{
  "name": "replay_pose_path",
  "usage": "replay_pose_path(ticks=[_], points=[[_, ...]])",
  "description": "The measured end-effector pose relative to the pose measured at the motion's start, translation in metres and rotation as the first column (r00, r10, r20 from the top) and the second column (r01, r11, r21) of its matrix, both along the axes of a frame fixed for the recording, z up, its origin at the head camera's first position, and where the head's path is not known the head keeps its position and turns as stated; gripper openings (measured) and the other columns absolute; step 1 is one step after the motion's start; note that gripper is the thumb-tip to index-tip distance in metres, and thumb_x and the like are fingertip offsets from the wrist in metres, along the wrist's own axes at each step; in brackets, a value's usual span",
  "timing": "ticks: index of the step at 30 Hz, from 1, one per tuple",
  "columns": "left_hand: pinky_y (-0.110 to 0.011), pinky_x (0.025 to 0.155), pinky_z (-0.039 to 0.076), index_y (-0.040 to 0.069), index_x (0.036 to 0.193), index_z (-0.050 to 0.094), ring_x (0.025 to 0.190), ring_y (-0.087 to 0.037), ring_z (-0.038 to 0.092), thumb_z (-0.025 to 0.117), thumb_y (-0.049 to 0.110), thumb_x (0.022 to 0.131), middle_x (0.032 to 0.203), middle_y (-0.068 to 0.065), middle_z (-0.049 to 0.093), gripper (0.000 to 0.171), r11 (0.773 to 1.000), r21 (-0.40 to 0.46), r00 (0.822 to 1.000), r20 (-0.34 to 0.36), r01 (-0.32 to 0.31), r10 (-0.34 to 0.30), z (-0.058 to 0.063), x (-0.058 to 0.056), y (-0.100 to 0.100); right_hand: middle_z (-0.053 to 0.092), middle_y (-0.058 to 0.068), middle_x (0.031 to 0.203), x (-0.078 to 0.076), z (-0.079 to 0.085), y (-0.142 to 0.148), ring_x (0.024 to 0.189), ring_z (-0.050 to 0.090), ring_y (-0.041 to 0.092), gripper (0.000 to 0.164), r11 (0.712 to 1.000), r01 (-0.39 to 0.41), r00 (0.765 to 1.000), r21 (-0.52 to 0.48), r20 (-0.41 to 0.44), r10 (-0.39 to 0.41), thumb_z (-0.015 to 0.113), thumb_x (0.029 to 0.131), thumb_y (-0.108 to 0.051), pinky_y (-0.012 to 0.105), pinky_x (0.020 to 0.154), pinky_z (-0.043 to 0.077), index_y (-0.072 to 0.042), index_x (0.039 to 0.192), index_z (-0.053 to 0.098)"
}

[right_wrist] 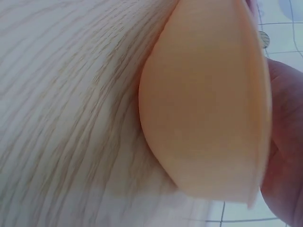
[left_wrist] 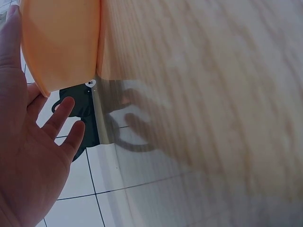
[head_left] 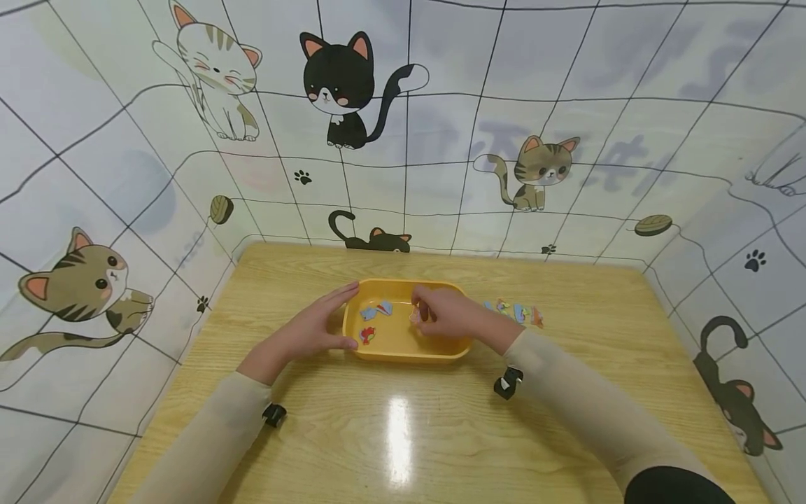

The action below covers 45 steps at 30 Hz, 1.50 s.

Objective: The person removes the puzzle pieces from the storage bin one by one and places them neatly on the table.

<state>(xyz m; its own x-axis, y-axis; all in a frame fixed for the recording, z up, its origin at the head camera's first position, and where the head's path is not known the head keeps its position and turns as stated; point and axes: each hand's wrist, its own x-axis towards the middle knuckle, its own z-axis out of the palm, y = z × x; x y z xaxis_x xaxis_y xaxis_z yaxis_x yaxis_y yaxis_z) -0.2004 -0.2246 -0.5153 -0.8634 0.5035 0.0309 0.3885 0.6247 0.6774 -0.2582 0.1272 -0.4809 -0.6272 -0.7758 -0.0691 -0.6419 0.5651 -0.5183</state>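
Tray [head_left: 403, 346], yellow plastic, near table [head_left: 403, 434] centre; likely light, stiff, slippery. Holds small flat pieces [head_left: 375, 320], probably best pinched by their edges. Left hand [head_left: 315, 329]: fingers straight, bracing tray's left end. Right hand [head_left: 443, 313]: fingers curled inside tray, apparently pinching 1 piece.

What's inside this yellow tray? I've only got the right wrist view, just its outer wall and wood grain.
Observer: The head view shows small coloured pieces in the yellow tray, among them a red piece and two bluish pieces.
Operator: Where's the right hand?
Observer: The right hand reaches over the tray's right half, fingers curled on a small pale piece.
Operator: And the left hand?
Observer: The left hand rests flat against the tray's left end, fingers straight.
Operator: Anything outside the tray?
Observer: A row of coloured pieces lies on the wooden table, right of the tray.
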Motion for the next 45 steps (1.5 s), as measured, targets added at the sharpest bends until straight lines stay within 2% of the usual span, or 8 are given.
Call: replay_pose_path(ticks=[6,10,15,24,31,38,45], points=[[-0.058,0.135,0.02,0.02,0.176,0.032,0.169,-0.027,0.019,0.093,0.056,0.085,0.183,0.012,0.02,0.116,1.0,-0.004,1.0,-0.005,-0.002,0.002,-0.002,0.0,-0.001,0.069,-0.005,0.098,0.008,0.012,0.02,0.073,0.059,0.009,0.037,0.998,0.048,0.998,-0.032,-0.046,-0.05,0.075,0.102,-0.019,0.032,0.068,0.054,-0.004,0.133,0.062],[-0.058,0.135,0.021,0.018,0.176,0.032,0.169,-0.027,0.02,0.093,0.058,0.084,0.183,0.011,0.02,0.117,1.0,-0.008,1.0,-0.016,0.002,-0.002,-0.003,-0.002,-0.001,0.069,-0.004,0.097,0.013,0.022,0.033,0.078,0.062,0.013,0.039,0.995,0.073,0.996,-0.064,-0.045,-0.076,0.074,0.098,-0.016,0.034,0.071,0.055,-0.003,0.133,0.062],[-0.057,0.135,0.021,0.016,0.176,0.033,0.169,-0.027,0.019,0.093,0.056,0.085,0.183,0.01,0.021,0.116,1.0,-0.006,1.0,-0.014,0.006,-0.006,-0.003,-0.002,-0.001,0.069,-0.006,0.097,0.016,0.028,0.048,0.085,0.067,0.02,0.039,0.99,0.101,0.993,-0.094,-0.051,-0.106,0.073,0.099,-0.017,0.036,0.076,0.057,-0.003,0.133,0.062],[-0.057,0.135,0.021,0.018,0.176,0.031,0.169,-0.027,0.02,0.092,0.058,0.086,0.184,0.009,0.02,0.116,1.0,-0.01,1.0,-0.017,0.015,-0.015,-0.003,-0.001,-0.001,0.07,-0.007,0.095,0.023,0.034,0.082,0.084,0.066,0.013,0.032,0.978,0.169,0.983,-0.125,-0.056,-0.177,0.075,0.102,-0.017,0.038,0.076,0.059,-0.005,0.13,0.063],[-0.057,0.135,0.02,0.017,0.176,0.032,0.169,-0.027,0.019,0.092,0.056,0.087,0.184,0.009,0.019,0.115,1.0,-0.01,1.0,-0.006,0.009,-0.009,0.0,0.0,-0.001,0.069,-0.006,0.095,0.027,0.032,0.11,0.085,0.066,0.013,0.036,0.965,0.229,0.971,-0.13,-0.042,-0.236,0.077,0.101,-0.012,0.039,0.078,0.06,-0.001,0.133,0.062],[-0.057,0.135,0.021,0.017,0.176,0.032,0.169,-0.027,0.02,0.093,0.056,0.087,0.184,0.009,0.02,0.115,1.0,-0.011,1.0,-0.011,0.009,-0.009,0.001,0.0,0.0,0.068,-0.004,0.098,0.029,0.024,0.138,0.085,0.064,0.014,0.034,0.945,0.301,0.952,-0.126,-0.026,-0.306,0.077,0.104,-0.014,0.036,0.076,0.059,-0.001,0.132,0.063],[-0.056,0.135,0.02,0.017,0.176,0.031,0.169,-0.026,0.019,0.093,0.055,0.087,0.184,0.009,0.02,0.115,1.0,-0.008,1.0,-0.012,0.014,-0.014,0.0,0.0,-0.001,0.068,-0.001,0.1,0.03,0.02,0.162,0.087,0.063,0.017,0.035,0.924,0.367,0.927,-0.107,-0.038,-0.372,0.08,0.101,-0.009,0.034,0.075,0.056,-0.001,0.132,0.064]])
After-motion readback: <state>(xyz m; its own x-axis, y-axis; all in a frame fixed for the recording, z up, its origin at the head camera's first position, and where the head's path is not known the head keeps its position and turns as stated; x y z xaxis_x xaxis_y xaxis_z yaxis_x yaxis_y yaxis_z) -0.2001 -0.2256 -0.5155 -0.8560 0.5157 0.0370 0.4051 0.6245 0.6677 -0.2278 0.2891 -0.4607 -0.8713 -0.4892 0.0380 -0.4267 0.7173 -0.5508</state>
